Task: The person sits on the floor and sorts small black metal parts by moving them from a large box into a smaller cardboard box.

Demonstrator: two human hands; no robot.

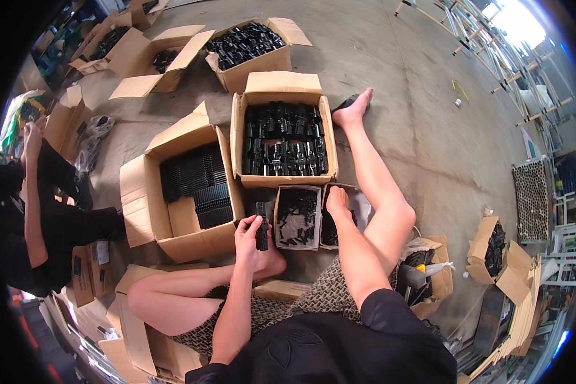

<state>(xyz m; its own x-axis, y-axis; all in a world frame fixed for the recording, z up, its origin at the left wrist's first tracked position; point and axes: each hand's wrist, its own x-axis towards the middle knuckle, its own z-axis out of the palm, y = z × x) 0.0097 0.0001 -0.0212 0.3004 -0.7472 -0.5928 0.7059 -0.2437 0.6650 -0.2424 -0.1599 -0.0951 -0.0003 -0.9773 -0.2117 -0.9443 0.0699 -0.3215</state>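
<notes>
My left hand (248, 238) grips a long black plastic part (261, 225), held upright beside my bent left foot. My right hand (339, 201) reaches down into a small open box (360, 205) of small black pieces; its fingers are drawn together, and what lies between them is hidden. Next to it stands another small box (319, 242) with little black parts scattered over its pale bottom. Just beyond, a carton (236, 137) holds rows of glossy black plastic parts. To the left, a larger carton (148, 208) contains stacked black ribbed pieces.
Farther off stand open cartons (240, 80) filled with black parts. Another person (29, 224) in dark clothes sits at the left. By my right thigh is a box (440, 272) with dark parts and a bottle with a yellow cap. Metal frames (493, 57) line the right.
</notes>
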